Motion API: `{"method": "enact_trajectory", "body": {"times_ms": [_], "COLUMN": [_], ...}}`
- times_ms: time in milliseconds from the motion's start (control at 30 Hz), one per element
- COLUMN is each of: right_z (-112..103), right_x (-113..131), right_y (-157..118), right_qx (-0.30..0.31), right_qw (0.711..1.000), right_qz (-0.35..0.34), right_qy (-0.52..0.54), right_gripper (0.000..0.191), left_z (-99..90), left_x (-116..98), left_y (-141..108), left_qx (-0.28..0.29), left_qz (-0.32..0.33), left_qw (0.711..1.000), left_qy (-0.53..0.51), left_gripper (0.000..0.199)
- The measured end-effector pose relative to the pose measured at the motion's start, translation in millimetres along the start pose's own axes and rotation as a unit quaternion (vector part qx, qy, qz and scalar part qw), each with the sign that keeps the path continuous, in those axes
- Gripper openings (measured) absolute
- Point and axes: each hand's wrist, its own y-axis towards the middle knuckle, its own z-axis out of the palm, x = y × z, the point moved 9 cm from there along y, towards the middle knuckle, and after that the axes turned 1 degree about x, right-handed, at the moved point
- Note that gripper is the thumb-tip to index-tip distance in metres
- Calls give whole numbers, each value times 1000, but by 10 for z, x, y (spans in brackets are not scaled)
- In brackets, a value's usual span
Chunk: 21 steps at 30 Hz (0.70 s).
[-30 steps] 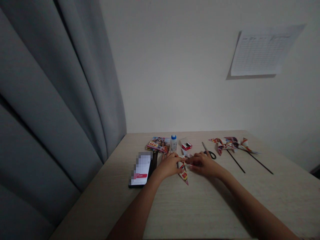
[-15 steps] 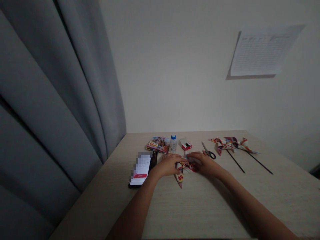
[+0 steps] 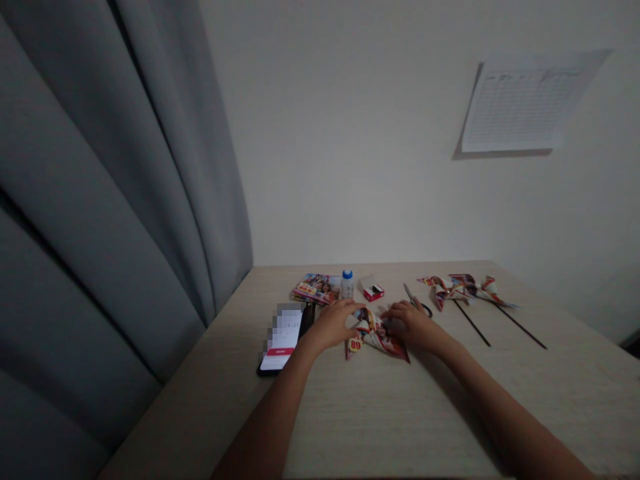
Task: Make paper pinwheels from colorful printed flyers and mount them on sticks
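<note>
Two hands | left hand [image 3: 333, 328], right hand [image 3: 409, 327] curled on printed paper pinwheel [image 3: 376, 338] | capped bottle [image 3: 347, 286] | open red box [image 3: 374, 292], contents unclear

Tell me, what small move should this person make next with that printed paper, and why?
Probably the right hand should fold one loose point of the printed paper in toward its centre, while the left hand steadies it. The paper lies splayed between both hands, and the two paper pinwheels on black sticks nearby have their points gathered at the middle.
</note>
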Motion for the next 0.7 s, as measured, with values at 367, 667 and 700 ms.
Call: {"method": "enact_trajectory", "body": {"times_ms": [367,667,700], "right_z": [-29,-91,-83], "right_x": [29,-26,-36], "right_y": [12,4,6], "right_qx": [19,12,10], "right_qw": [999,997,997], "right_qz": [34,77,82], "right_qy": [17,5,3], "right_gripper": [42,61,63], "left_z": [-94,-85,-82], "left_x": [15,143,166], "left_y": [-5,-65,-73], "left_qx": [1,21,23], "left_qz": [-23,-68,-81], "left_qw": [999,994,993], "left_qy": [43,79,87], "left_gripper": [62,70,72]}}
